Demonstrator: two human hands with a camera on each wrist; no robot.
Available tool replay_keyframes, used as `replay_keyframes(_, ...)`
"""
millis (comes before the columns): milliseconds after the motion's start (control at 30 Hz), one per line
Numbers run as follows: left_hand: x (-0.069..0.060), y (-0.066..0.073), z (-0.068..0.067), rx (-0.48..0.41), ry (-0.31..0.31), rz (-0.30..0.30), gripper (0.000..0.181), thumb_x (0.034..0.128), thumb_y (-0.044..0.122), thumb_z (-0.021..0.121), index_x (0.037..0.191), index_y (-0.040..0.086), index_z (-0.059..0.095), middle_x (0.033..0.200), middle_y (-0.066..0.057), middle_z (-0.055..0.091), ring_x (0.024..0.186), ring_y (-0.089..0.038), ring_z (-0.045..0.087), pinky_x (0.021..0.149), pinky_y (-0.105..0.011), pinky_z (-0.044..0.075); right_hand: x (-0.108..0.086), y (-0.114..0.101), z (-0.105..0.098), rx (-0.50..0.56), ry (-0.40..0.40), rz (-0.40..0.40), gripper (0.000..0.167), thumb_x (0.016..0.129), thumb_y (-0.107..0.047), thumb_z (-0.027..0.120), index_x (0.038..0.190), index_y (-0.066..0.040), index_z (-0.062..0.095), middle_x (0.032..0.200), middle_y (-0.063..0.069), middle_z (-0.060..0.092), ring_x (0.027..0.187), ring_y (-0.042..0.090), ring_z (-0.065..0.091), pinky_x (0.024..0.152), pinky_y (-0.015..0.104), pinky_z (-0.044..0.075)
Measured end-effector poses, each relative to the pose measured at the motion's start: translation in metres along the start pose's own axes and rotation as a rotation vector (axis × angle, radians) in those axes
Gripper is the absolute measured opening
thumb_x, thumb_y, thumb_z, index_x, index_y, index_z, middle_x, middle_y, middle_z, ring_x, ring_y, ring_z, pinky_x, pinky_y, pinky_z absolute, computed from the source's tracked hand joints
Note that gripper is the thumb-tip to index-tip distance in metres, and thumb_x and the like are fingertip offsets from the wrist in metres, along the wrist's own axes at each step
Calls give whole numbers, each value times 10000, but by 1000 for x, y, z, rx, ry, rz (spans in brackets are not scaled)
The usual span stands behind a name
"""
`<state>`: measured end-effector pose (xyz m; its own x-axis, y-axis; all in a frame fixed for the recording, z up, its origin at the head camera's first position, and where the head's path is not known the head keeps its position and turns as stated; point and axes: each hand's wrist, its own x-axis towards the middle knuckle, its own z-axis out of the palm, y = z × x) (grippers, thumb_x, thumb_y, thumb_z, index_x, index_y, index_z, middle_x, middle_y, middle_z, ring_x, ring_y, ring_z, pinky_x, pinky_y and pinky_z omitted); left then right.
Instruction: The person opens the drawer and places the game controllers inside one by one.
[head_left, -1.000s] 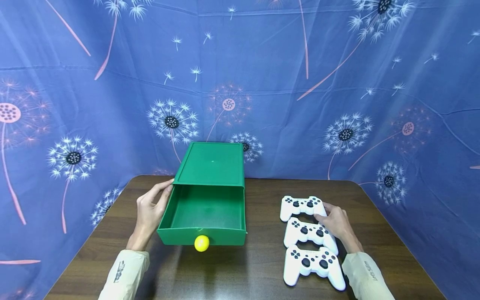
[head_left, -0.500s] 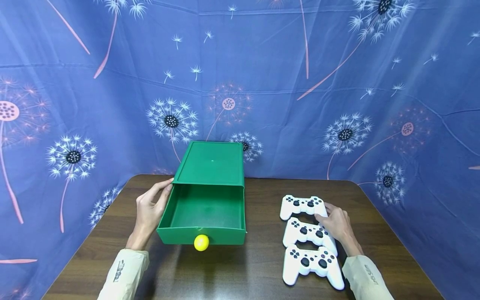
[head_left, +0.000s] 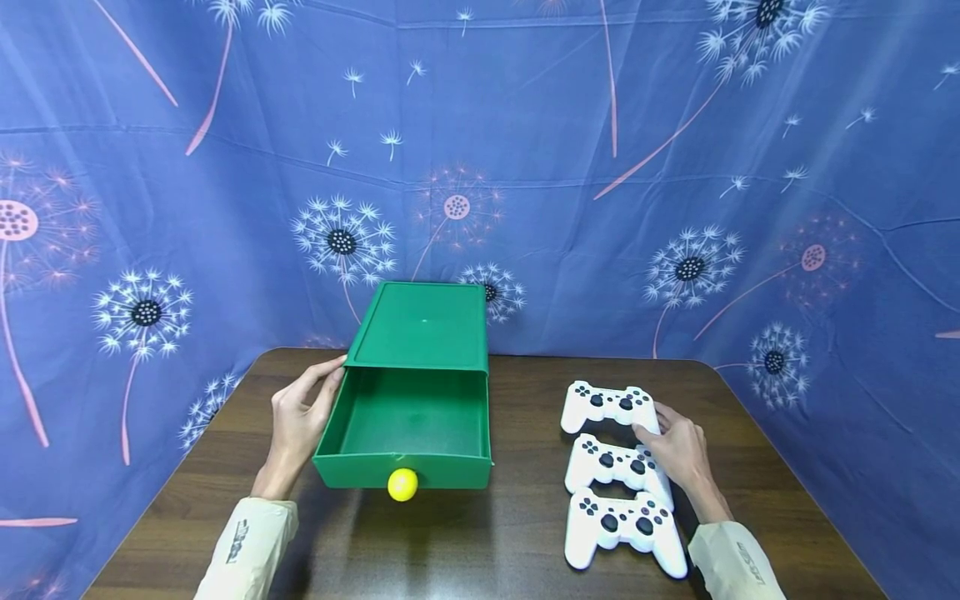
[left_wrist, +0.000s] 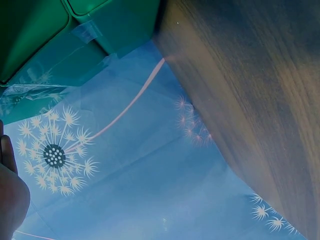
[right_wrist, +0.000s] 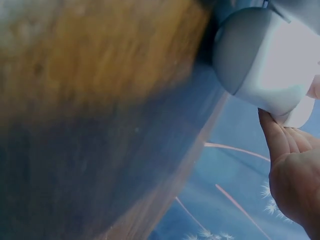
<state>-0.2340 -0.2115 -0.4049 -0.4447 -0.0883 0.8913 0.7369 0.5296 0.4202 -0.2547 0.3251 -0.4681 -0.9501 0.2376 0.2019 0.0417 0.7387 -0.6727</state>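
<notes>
My left hand (head_left: 298,417) rests its fairly straight fingertips against the left side of a green plastic drawer box (head_left: 420,327). Its drawer (head_left: 412,417) is pulled out towards me, bare inside, with a round yellow knob (head_left: 402,485) on the front. Three white game controllers lie in a column to the right. My right hand (head_left: 681,450) pinches the right grip of the farthest controller (head_left: 609,407), which is slightly raised. The middle controller (head_left: 618,467) and the nearest controller (head_left: 626,529) lie below it. A white controller grip (right_wrist: 270,60) fills the right wrist view's upper right, beside my fingers (right_wrist: 287,142).
The dark wooden table (head_left: 528,517) shows bare wood between box and controllers. Behind it hangs a blue cloth (head_left: 555,250) printed with dandelions. Clear tape (left_wrist: 85,32) shows on the green box in the left wrist view.
My right hand has lifted the farthest controller a little and shifted it slightly right and away from the middle one. The left hand and the box hold still.
</notes>
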Motion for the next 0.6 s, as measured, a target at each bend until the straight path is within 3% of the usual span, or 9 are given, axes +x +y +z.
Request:
replay_keyframes(233, -1, 0, -1, -6, -23, -21, 322, 859, -218, 700, 1126, -48, 757, 1057, -195, 761, 1051, 61, 647, 876, -122, 493, -10, -7, -5, 22, 67, -17, 636, 909, -128, 758, 1403, 180, 501, 1302, 380, 578, 1207, 513, 585, 983, 582, 506)
replay_keyframes(600, 2, 7, -1, 0, -10, -7, 340, 825, -272, 680, 1104, -89, 743, 1013, -240, 751, 1045, 76, 637, 876, -118, 490, -28, -25, -17, 127, 119, -42, 601, 917, -104, 767, 1406, 149, 526, 1313, 357, 592, 1197, 486, 606, 941, 501, 518)
